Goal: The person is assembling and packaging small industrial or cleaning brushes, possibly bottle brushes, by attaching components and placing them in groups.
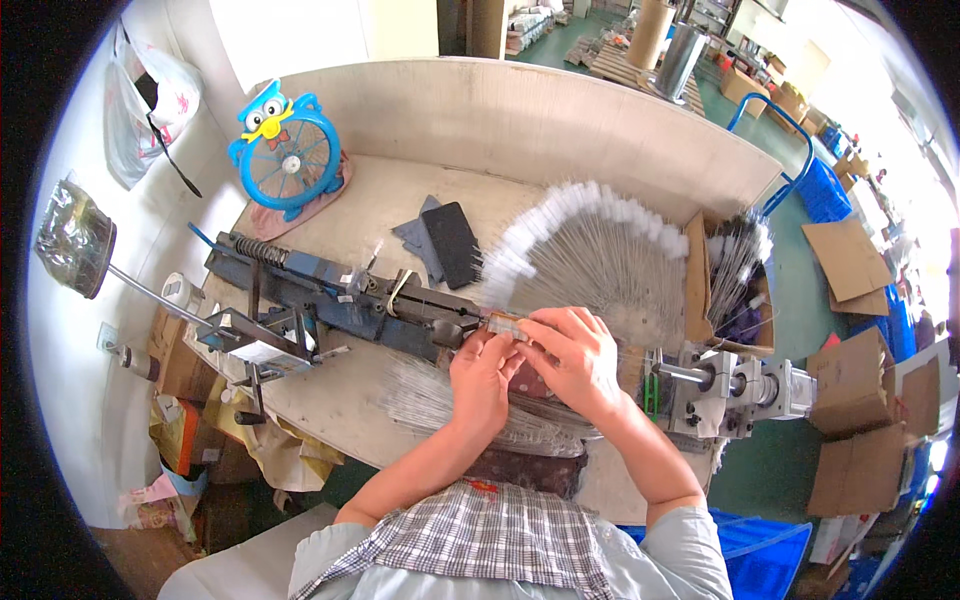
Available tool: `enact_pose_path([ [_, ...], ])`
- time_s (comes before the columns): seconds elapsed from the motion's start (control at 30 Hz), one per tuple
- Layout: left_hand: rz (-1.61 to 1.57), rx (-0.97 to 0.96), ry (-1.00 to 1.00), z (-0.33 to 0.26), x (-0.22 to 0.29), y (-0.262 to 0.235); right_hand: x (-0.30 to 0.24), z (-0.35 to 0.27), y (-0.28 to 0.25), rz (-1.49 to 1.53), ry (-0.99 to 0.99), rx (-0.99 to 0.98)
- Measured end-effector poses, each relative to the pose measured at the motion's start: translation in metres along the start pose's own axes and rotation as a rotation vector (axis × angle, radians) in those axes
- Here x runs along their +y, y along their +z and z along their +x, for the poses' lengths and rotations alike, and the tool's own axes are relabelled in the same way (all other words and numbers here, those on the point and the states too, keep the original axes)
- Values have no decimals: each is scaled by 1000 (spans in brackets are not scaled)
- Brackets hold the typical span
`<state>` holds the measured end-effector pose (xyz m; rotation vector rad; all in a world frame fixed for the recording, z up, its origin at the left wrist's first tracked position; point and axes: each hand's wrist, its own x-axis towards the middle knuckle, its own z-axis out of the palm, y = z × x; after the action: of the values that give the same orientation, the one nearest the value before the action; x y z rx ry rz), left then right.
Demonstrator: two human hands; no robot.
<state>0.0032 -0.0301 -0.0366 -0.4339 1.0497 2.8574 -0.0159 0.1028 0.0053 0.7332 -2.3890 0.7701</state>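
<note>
In the head view, we have a small pale piece (pixel 507 326) between our hands, just beside the long metal bench machine's end (pixel 446 333). Our right hand (pixel 578 362) pinches its right end; our left hand (pixel 481 385) curls just below it, whether gripping we cannot tell. White-tufted wire brushes (pixel 600 255) fan out beyond.

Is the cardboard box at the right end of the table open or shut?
Open. Nothing covers the top of the cardboard box, and a bunch of thin wires with pale ends sticks up out of it.
</note>
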Motion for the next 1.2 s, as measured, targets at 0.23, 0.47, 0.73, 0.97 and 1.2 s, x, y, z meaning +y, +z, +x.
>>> enact_pose_path([
  [0.23,-174,2,-60,7,7,-4,-3,11,16,-38,7,37],
  [0.47,16,15,-172,1,18,17,-2,-3,-17,-203,127,-122],
  [0.73,127,-34,-146,-7,26,-8,-6,-21,7,-99,57,-84],
  [0.97,428,-120,-120,-26,15,-16,-30,-57,-2,119,-3,37],
  [1.2,517,74,101,-20,81,-183,-48,-103,34,140,-102,-277],
])
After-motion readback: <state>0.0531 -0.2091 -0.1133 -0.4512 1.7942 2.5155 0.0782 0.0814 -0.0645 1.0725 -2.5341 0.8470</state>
